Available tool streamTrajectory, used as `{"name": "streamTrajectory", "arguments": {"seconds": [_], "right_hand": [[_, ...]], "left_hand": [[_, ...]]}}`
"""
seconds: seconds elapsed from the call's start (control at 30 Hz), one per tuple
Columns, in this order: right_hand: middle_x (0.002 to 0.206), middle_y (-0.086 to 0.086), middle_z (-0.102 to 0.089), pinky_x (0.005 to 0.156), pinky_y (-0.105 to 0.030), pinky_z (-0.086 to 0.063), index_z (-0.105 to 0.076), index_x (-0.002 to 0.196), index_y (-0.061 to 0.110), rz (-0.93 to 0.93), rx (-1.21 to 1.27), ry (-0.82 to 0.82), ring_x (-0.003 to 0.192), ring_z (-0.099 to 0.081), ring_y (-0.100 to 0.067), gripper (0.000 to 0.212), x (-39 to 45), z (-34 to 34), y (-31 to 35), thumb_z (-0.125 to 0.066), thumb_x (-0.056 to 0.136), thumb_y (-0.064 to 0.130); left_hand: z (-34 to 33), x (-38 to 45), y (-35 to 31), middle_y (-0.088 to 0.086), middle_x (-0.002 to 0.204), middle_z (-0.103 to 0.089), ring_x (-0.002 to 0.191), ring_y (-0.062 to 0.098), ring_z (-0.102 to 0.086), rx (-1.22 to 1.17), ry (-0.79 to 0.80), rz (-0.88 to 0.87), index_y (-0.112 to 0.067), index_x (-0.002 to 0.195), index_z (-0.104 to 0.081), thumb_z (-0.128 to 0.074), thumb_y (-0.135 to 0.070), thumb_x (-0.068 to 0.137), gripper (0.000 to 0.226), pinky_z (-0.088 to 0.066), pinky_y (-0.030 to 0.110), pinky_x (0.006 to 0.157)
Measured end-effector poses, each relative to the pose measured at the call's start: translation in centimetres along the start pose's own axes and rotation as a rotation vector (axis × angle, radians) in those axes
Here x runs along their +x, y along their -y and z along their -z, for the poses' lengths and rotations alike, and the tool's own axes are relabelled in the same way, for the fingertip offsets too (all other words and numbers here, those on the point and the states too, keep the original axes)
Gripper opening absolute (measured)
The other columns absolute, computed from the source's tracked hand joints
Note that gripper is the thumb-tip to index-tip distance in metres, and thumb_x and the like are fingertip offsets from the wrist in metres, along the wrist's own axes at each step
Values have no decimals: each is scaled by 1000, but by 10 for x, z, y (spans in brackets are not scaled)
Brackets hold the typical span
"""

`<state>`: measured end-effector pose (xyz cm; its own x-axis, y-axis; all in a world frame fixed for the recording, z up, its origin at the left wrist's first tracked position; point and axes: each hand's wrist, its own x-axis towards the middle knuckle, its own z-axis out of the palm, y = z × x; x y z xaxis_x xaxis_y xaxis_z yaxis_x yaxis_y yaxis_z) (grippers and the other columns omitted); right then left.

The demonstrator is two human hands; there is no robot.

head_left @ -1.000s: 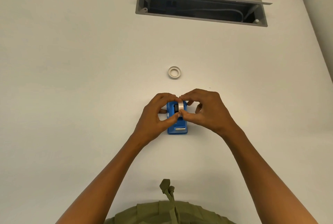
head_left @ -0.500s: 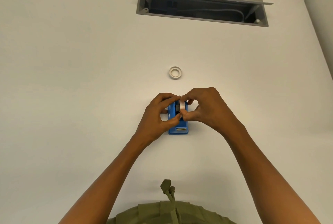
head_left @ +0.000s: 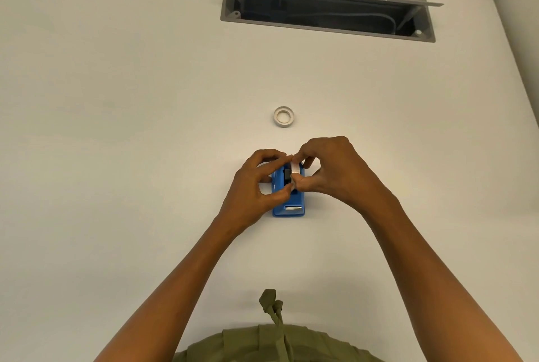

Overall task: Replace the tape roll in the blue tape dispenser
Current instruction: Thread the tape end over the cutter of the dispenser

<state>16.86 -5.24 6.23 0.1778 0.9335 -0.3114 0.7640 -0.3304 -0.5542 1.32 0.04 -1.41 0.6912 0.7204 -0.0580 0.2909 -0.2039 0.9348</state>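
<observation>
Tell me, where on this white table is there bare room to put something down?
The table is bare left of the left hand and right of the right hand. More bare room lies between the spare ring and the cable hatch. It is crowded around the blue dispenser.

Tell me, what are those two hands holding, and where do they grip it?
Both the left hand and right hand pinch a white tape roll by its rim and sides, fingertips only, over the blue dispenser.

Office, white desk (head_left: 116,157), recessed cable tray (head_left: 326,8) (wires inside)
</observation>
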Motion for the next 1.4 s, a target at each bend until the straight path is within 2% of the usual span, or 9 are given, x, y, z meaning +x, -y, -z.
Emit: {"name": "streamTrajectory", "arguments": {"seconds": [0.17,0.37,0.6,0.8,1.07,1.3,1.4], "right_hand": [[85,-4,-70,74,-35,-52,-70,86,12,-33,-3,15,81,-64,-21,25,4,2,4,-77,63,18],[86,-8,-71,81,-39,-51,-72,88,9,-31,8,7,82,-65,-24,22,3,3,6,-75,67,16],[88,-8,-72,79,-42,-52,-73,92,9,11,15,4,83,-65,-24,21,0,4,3,-73,74,20],[92,-9,-69,80,-41,-55,-70,96,8,16,-6,51,83,-64,-24,31,-2,6,6,-75,67,15],[91,-12,-71,81,-42,-52,-70,93,4,20,-12,51,85,-65,-28,26,2,10,7,-75,69,13],[90,-13,-71,81,-44,-52,-72,94,5,45,8,19,83,-65,-28,23,0,9,5,-73,73,13],[92,-12,-70,83,-42,-54,-70,98,5,40,30,39,83,-65,-28,29,-2,9,3,-74,70,12]], "left_hand": [[0,0,-1,-7,118,-49,108,9,-50,7,0,4,-20,121,-56,-71,-17,76,47,-47,9,83],[0,0,-2,-2,120,-50,106,9,-51,3,0,13,-19,121,-57,-70,-16,77,46,-46,9,83],[0,1,-2,-5,118,-50,105,9,-50,11,3,21,-19,120,-57,-71,-18,76,46,-46,8,82],[1,1,-3,-3,119,-51,107,9,-50,10,5,12,-19,120,-57,-71,-18,76,47,-49,14,82],[1,2,-1,-9,115,-48,102,4,-51,6,4,11,-22,120,-57,-72,-19,76,47,-45,4,80],[1,2,-1,-7,116,-49,103,7,-51,4,5,4,-21,120,-57,-71,-18,76,46,-45,5,81],[0,2,-1,-7,117,-49,104,7,-51,4,3,6,-21,120,-57,-71,-19,76,47,-46,6,82]]}}
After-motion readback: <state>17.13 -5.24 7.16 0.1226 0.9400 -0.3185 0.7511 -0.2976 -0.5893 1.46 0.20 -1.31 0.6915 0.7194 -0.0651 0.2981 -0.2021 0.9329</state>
